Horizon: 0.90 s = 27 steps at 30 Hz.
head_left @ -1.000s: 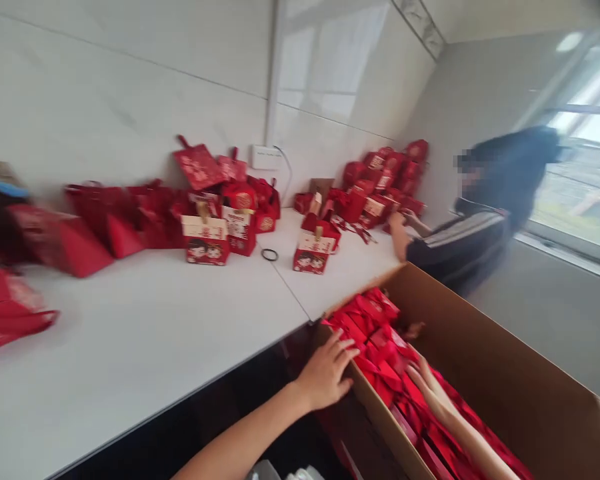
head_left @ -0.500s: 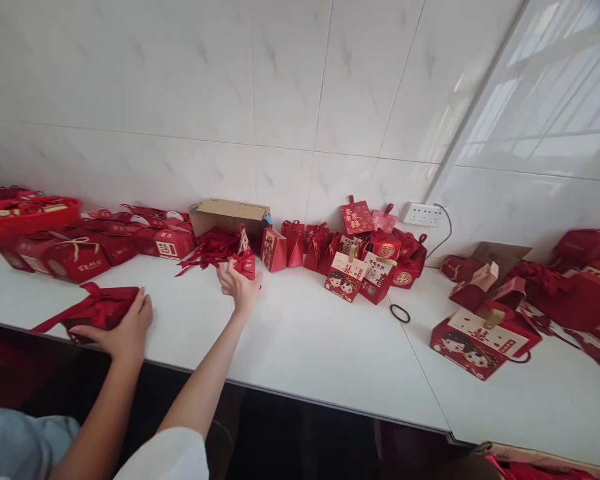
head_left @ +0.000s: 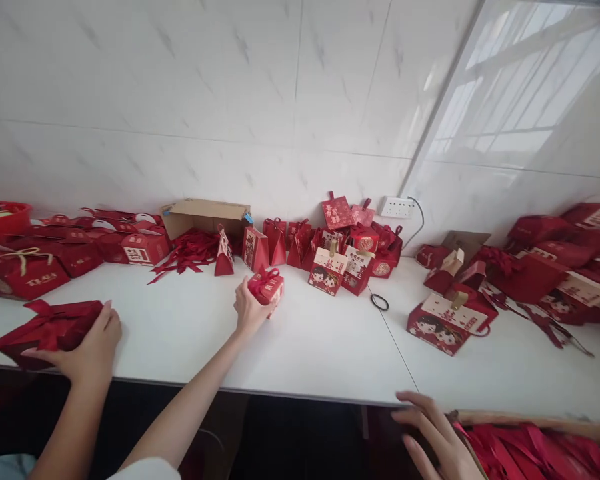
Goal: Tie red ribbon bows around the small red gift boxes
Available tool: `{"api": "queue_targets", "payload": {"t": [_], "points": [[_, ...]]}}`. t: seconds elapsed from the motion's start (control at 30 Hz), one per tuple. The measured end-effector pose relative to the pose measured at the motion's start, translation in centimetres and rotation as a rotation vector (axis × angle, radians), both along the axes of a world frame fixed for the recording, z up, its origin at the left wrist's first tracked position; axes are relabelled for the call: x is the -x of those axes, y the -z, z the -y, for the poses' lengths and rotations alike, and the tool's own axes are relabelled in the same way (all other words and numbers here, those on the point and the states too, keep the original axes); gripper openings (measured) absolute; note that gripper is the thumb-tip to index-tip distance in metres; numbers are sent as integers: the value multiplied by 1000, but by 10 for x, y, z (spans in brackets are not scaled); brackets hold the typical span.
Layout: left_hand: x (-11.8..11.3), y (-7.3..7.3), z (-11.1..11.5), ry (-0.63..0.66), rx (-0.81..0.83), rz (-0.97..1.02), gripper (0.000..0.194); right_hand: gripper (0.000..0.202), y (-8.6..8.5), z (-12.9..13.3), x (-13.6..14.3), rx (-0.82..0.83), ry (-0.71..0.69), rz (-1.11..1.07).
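Note:
My left hand (head_left: pixel 251 304), at the end of a white sleeve, is closed around a small red gift box (head_left: pixel 267 285) with a bow on top, over the white table. My right hand (head_left: pixel 439 437) is at the table's front edge, fingers spread and holding nothing. Beside it is an open carton (head_left: pixel 525 417) of red ribbons (head_left: pixel 535 450). Red triangular boxes (head_left: pixel 255 249) stand behind my left hand, near a heap of dark red ribbon (head_left: pixel 193 250).
At left a co-worker's hand (head_left: pixel 91 347) holds a ribboned red box (head_left: pixel 77 320). Red boxes line the wall, with a cardboard box (head_left: pixel 207 210) among them. A black ring (head_left: pixel 379 302), a printed red box (head_left: pixel 445 325) and scissors (head_left: pixel 555 327) lie rightward. A power strip (head_left: pixel 398 207) is on the wall.
My left hand has moved right and nearer with the small bowed box, away from the ribbon heap. My right hand has come into view at lower right. The view has turned right.

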<state>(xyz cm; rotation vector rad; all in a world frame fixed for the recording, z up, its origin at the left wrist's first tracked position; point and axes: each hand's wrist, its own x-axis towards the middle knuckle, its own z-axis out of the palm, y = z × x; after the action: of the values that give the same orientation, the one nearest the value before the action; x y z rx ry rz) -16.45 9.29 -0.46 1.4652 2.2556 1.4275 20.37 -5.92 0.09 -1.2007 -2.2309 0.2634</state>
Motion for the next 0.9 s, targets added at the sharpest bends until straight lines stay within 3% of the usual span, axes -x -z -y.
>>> {"api": "queue_targets", "payload": {"t": [0.13,0.27,0.37,0.47,0.53,0.63,0.7,0.77,0.83,0.9], "points": [[-75,11,41,252,-23,-113,95,29,-17,-24,35,321,-50,-44],[-134,19,87,411,-50,-136,101,73,-5,-52,53,529,32,-321],[-158,29,129,609,-60,-124,87,73,2,-68,48,543,203,-641],[-162,31,156,756,-160,-104,68,60,0,-75,33,457,362,-825],[-157,22,153,760,-311,-73,57,57,-3,-75,24,427,362,-838],[-143,-4,118,672,-431,-17,32,52,-9,-71,18,408,305,-721],[-136,-22,86,717,-275,23,20,47,-14,-68,19,380,326,-620],[-134,-36,56,755,-25,92,29,42,-20,-66,22,374,376,-516],[-137,-44,36,778,167,143,38,44,-27,-66,25,426,404,-409],[-141,-46,25,823,257,180,38,49,-32,-67,26,503,403,-344]]}}
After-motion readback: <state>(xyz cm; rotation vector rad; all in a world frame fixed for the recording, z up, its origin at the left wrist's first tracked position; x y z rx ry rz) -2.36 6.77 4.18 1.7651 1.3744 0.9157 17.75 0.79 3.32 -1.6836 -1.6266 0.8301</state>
